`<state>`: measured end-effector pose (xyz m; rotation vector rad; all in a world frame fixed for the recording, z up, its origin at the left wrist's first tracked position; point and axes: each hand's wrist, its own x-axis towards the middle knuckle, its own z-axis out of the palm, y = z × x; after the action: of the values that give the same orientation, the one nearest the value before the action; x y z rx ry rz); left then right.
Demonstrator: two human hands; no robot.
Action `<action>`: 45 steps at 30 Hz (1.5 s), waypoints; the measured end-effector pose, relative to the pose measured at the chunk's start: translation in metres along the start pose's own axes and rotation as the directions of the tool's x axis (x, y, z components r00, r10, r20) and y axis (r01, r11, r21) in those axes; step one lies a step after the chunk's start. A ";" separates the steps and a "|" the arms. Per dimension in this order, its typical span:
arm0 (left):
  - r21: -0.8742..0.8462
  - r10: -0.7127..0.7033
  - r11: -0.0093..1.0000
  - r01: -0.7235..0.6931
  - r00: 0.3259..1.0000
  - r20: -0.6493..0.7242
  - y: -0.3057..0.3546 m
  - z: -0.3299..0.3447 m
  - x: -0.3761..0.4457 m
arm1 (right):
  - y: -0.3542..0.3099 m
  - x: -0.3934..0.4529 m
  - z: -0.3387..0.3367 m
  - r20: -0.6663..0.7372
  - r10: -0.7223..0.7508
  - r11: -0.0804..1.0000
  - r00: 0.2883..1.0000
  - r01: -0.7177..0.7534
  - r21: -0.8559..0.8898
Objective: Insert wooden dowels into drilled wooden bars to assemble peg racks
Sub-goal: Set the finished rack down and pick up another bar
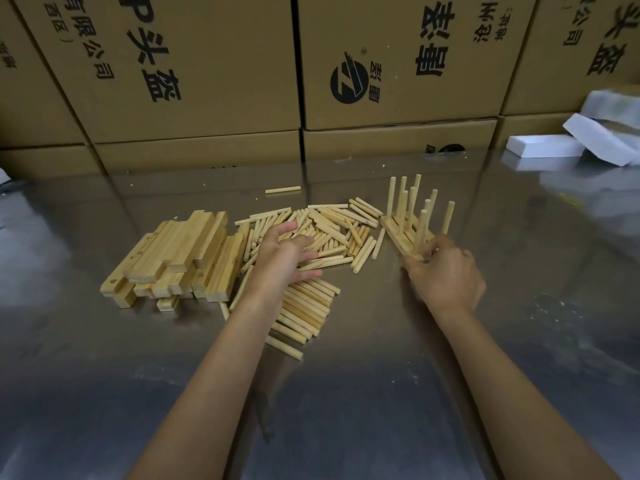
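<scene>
- The left hand (pixel 282 254) rests on the loose heap of pale round wooden dowels (pixel 325 233) in the middle of the shiny steel surface (pixel 346 393). Its fingers (pixel 304 259) are spread and nearly straight, lying across the dowels and gripping none that I can see.
- The right hand (pixel 446 271) is at the near end of the pale wooden bars with upright dowels already set in them (pixel 408 233). Its fingers (pixel 429 249) curl on that near end; whether they also pinch a dowel cannot be told.
- The loose dowels lie flat, mostly with their long axes running away and rightward, directly under the left hand, so that hand is the nearer for the next pick.
- The stack of undrilled-looking pale wooden bars (pixel 180 258) lies just left of the heap.
</scene>
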<state>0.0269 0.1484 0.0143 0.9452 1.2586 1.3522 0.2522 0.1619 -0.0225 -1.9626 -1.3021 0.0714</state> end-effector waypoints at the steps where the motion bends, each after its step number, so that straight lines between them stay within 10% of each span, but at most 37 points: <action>1: 0.008 0.001 1.000 -0.001 1.000 -0.001 0.000 0.000 0.000 | 0.001 0.001 0.001 0.013 0.009 1.000 1.000 -0.009 0.005; 23: 0.146 0.043 0.989 -0.018 0.985 -0.170 0.010 -0.012 0.002 | 0.002 0.010 -0.014 -0.019 0.079 0.996 0.997 -0.078 0.040; 25: 0.406 0.226 0.905 -0.128 0.953 -0.203 0.010 -0.018 0.002 | -0.007 -0.001 -0.009 0.060 0.026 0.998 0.998 -0.029 0.054; 27: 0.769 0.469 0.615 -0.176 0.865 -0.178 0.011 -0.029 0.003 | -0.015 -0.011 -0.003 0.120 -0.038 0.998 0.992 0.031 0.057; 31: 0.974 0.620 0.206 0.094 0.758 -0.204 0.013 -0.056 0.006 | -0.021 -0.021 0.002 0.154 -0.113 0.993 0.982 0.106 0.051; 36: 0.942 0.553 0.191 0.275 0.763 -0.335 0.017 -0.077 0.006 | -0.025 -0.027 0.004 0.197 -0.148 0.989 0.969 0.140 0.055; 45: 0.946 0.659 0.265 0.188 0.681 -0.320 0.018 -0.078 0.007 | -0.026 -0.028 0.007 0.207 -0.144 0.989 0.968 0.132 0.073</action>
<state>-0.0525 0.1415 0.0199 1.5937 2.8456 1.1147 0.2154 0.1481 -0.0212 -1.8481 -1.5537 0.2543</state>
